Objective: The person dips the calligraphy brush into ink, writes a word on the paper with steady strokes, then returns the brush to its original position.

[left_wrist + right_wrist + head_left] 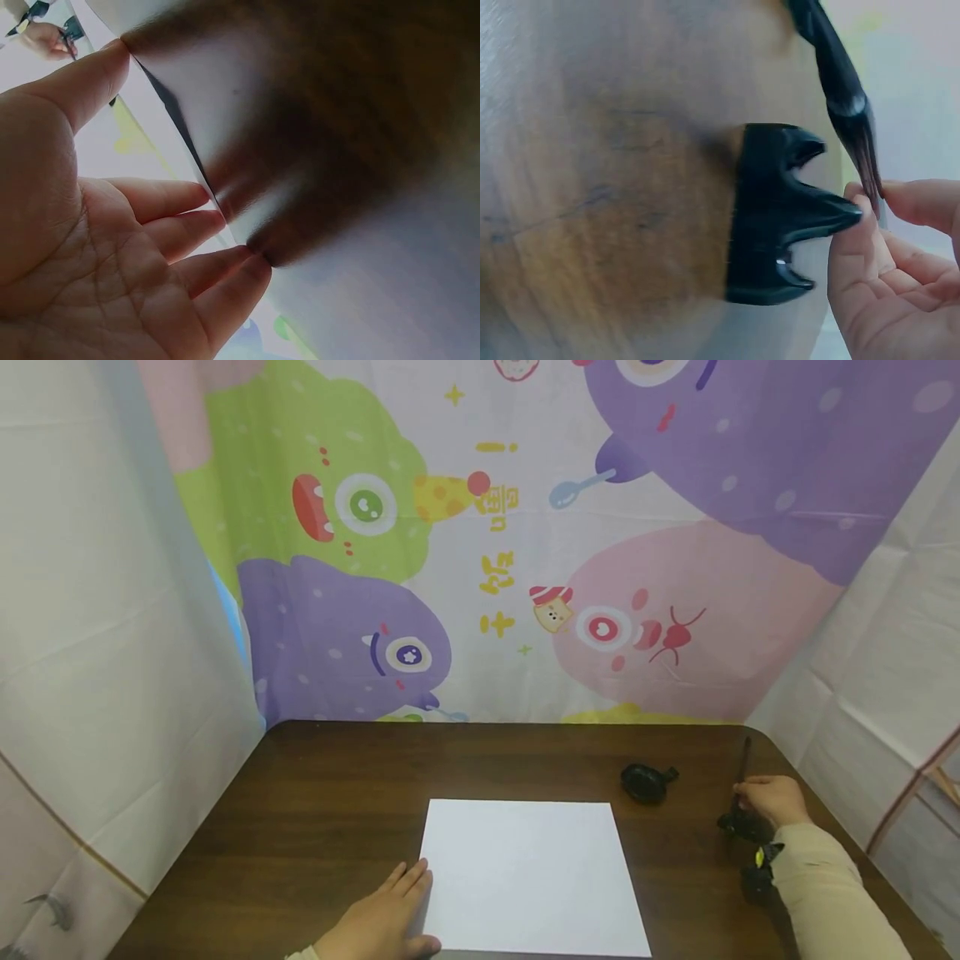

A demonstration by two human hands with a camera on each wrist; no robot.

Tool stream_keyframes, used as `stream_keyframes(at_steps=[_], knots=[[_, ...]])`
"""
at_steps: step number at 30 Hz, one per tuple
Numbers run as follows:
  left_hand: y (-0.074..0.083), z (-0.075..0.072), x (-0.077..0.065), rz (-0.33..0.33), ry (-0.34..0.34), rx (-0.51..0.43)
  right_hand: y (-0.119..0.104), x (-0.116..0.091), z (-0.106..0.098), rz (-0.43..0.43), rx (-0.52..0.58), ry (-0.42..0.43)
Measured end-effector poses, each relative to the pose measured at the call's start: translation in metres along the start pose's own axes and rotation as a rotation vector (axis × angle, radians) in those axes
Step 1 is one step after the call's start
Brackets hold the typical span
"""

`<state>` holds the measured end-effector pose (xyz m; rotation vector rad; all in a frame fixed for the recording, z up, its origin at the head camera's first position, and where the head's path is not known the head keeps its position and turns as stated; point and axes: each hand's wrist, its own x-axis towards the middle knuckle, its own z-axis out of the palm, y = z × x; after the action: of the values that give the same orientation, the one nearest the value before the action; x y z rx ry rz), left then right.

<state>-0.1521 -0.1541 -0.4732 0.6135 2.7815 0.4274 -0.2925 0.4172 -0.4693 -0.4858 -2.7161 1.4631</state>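
Observation:
A white sheet of paper point(532, 877) lies on the brown table. My left hand point(382, 914) rests at its left edge, with fingers extended and fingertips touching the paper; in the left wrist view the palm of that hand point(112, 255) shows beside the sheet point(390, 285). At the table's right side my right hand point(776, 797) pinches a slim dark brush point(744, 760) between thumb and fingers. Close by stands a black pronged brush rest point(735, 827), partly hidden by the hand in the head view. The right wrist view shows the brush point(844, 97) beside the rest's prongs point(761, 217).
A small glossy black vessel point(645, 783) with a short knob stands behind the paper's right corner. The brown table point(300, 827) ends at a hanging cartoon cloth point(495, 685), with pale cloth walls point(112, 610) at both sides. A black device point(759, 872) sits at my right wrist.

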Motion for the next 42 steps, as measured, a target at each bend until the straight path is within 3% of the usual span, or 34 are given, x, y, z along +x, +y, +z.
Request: stream_keyframes(at_steps=[10,19,27,35,42], knots=[[0.000,0.000,0.002,-0.013,-0.003,0.008,-0.019,0.000,-0.012,-0.060,0.151,-0.067],[-0.001,0.002,0.003,-0.015,-0.011,0.013,-0.047,-0.003,-0.013,-0.117,0.273,-0.015],[-0.002,0.002,0.003,-0.010,-0.005,0.010,-0.072,-0.012,-0.014,-0.230,0.401,-0.019],[-0.001,0.002,0.003,-0.016,-0.010,0.008,-0.092,-0.020,-0.010,-0.314,0.454,0.062],[0.000,0.000,0.002,-0.015,-0.009,0.002,-0.105,-0.026,-0.005,-0.356,0.394,0.207]])
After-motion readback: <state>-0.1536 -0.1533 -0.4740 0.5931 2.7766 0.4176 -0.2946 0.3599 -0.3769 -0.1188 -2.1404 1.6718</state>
